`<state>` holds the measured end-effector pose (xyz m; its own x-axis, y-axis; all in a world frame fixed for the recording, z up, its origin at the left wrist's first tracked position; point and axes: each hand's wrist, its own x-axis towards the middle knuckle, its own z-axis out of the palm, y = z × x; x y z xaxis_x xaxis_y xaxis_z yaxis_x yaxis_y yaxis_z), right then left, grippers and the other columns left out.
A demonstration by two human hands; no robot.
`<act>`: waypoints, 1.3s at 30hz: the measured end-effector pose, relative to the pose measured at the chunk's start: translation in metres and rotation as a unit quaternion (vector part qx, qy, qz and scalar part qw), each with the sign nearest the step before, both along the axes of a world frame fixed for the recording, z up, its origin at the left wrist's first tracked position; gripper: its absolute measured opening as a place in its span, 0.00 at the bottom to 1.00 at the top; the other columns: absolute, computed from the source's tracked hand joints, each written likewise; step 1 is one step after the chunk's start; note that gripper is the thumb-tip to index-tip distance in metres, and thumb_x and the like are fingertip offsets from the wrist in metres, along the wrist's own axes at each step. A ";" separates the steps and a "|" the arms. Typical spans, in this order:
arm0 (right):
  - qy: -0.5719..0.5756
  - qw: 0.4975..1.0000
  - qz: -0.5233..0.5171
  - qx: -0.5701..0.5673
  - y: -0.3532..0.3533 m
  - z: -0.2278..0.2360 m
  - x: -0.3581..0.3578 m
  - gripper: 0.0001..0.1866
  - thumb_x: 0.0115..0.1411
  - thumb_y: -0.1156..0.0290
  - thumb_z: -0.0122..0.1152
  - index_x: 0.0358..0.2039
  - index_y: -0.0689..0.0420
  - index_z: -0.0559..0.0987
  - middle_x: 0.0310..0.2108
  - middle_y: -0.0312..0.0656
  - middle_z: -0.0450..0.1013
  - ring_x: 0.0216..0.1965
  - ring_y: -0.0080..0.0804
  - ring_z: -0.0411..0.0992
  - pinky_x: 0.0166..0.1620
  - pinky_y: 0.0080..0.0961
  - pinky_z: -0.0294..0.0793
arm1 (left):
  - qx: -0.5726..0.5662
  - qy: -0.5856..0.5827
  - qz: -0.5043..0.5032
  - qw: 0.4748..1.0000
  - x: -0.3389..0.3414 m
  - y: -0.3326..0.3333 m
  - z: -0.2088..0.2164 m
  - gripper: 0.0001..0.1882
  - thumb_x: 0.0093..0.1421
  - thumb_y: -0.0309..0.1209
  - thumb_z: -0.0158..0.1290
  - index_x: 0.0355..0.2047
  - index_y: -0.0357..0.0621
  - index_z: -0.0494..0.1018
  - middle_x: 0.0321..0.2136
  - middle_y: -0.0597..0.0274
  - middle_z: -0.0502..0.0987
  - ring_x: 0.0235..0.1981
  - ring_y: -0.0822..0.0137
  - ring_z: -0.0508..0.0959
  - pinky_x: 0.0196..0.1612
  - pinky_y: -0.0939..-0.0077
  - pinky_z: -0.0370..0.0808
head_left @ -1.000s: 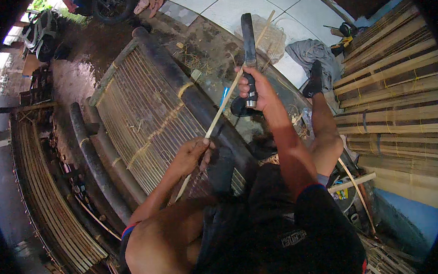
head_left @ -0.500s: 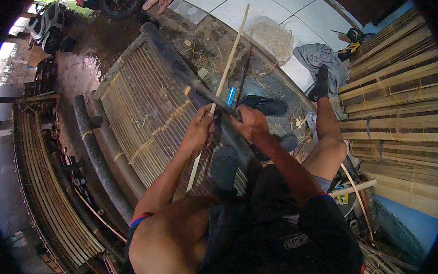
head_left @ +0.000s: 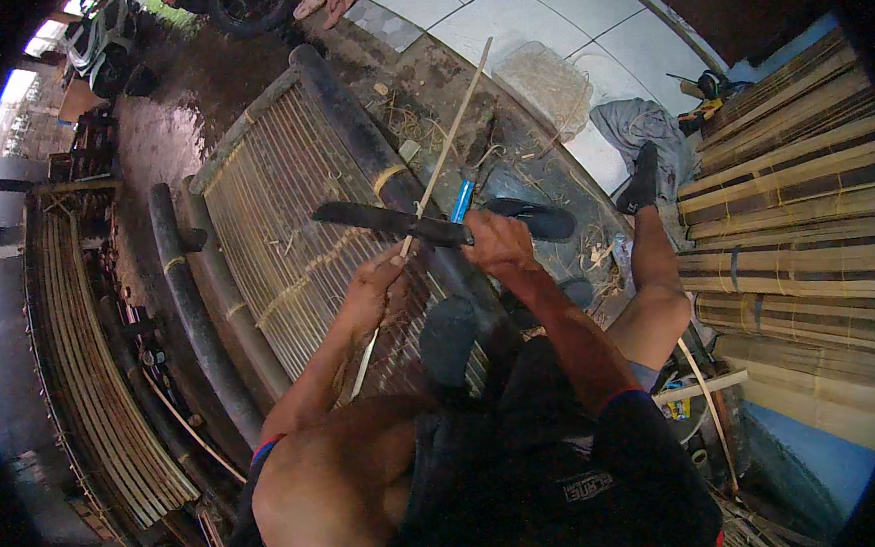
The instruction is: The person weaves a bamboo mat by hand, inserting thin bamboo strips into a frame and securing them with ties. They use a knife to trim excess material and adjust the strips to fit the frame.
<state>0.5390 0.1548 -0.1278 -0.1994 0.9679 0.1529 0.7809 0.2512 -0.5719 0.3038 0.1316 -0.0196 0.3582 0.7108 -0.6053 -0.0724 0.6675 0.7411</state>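
A long, thin, pale bamboo strip (head_left: 456, 122) slants up and away from my lap. My left hand (head_left: 373, 287) is closed round it near its middle, with the lower end coming out below the fist. In my right hand (head_left: 499, 242) is the handle of a machete with a broad dark blade (head_left: 369, 217). That blade points left and crosses the strip just above my left fingers, apparently touching it. Beneath both hands lies a slatted bamboo bench (head_left: 293, 202) with a thick dark pole along its edge.
A blue tube-shaped object (head_left: 462, 200) and a dark sandal (head_left: 532, 218) lie beyond my right hand. Bundled bamboo slats (head_left: 784, 212) are stacked at right. Grey cloth (head_left: 639, 126) rests on white tiles, near my outstretched foot. More strips (head_left: 92, 365) lie at far left, and motorbikes stand at the back.
The machete blade has swung down and left, now lying nearly level across the strip where it was blurred before. My left hand has shifted slightly left and down with the strip.
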 end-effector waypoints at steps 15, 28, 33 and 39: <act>-0.045 0.977 -0.152 -0.139 0.018 -0.030 0.092 0.23 0.55 0.52 0.62 0.36 0.62 0.80 0.27 0.58 0.77 0.33 0.59 0.77 0.38 0.52 0.76 | -0.035 0.268 0.024 0.963 -0.082 -0.116 0.026 0.19 0.68 0.35 0.47 0.57 0.44 0.69 0.26 0.71 0.71 0.26 0.78 0.67 0.29 0.79 0.64; -0.048 0.987 -0.049 -0.144 -0.017 -0.031 0.012 0.20 0.51 0.54 0.67 0.37 0.56 0.78 0.33 0.54 0.78 0.35 0.56 0.77 0.39 0.50 0.76 | 0.154 0.285 -0.113 0.939 -0.007 -0.052 -0.002 0.19 0.70 0.38 0.45 0.54 0.40 0.74 0.22 0.70 0.69 0.25 0.75 0.67 0.30 0.75 0.67; -0.111 0.945 -0.225 -0.211 0.029 -0.056 0.119 0.18 0.54 0.58 0.62 0.34 0.61 0.82 0.32 0.58 0.78 0.37 0.58 0.78 0.42 0.51 0.77 | 0.083 0.259 -0.163 0.948 -0.050 -0.094 0.030 0.20 0.71 0.38 0.46 0.56 0.40 0.72 0.24 0.67 0.71 0.27 0.74 0.68 0.33 0.76 0.68; -0.005 0.980 -0.103 -0.172 -0.001 -0.018 0.068 0.16 0.54 0.57 0.62 0.32 0.59 0.79 0.30 0.55 0.77 0.34 0.58 0.77 0.37 0.51 0.75 | 0.203 0.340 -0.143 0.907 -0.047 -0.089 -0.017 0.20 0.70 0.36 0.46 0.58 0.40 0.70 0.36 0.47 0.80 0.40 0.57 0.80 0.43 0.64 0.72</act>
<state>0.6075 0.1541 -0.1454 0.0055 0.9818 -0.1898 0.8002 -0.1181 -0.5880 0.2572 0.0425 -0.0361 0.2051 0.8619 -0.4637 0.6261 0.2486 0.7390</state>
